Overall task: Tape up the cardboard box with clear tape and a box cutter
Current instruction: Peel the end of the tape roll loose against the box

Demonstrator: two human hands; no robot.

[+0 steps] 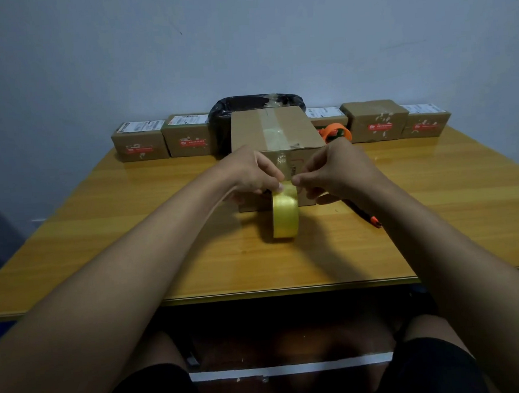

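Along the far edge of the desk (101, 238), at the left, two small cardboard parcels (140, 144) with white labels sit against the wall, out of the working space. Right of them a black bag (224, 112) lines what looks like a bin, probably for offcuts.

The left hand (252, 170) reaches in from the near left, its thumb and fingers pinched together on the top of the tape roll (285, 214), apparently at the loose end of the tape. The roll stands on edge on the desk, touching or just beside the near face of the cardboard box (274, 134), so the strip can likely run straight up that face and onto the top.

The box sits mid-desk, well in from the near edge. It is plain brown and closed, with a glossy band of clear tape along its top seam that continues down the near face; a small printed mark shows there.

The right hand (332, 173) mirrors the left, its fingertips pinched at the same spot on the roll, probably picking the tape free.

A dark tool with an orange tip (373, 219), likely the box cutter, lies on the desk near the right forearm, within reach for cutting. Farther right an orange tape dispenser (336, 131) and more labelled parcels (377, 120) line the far edge.
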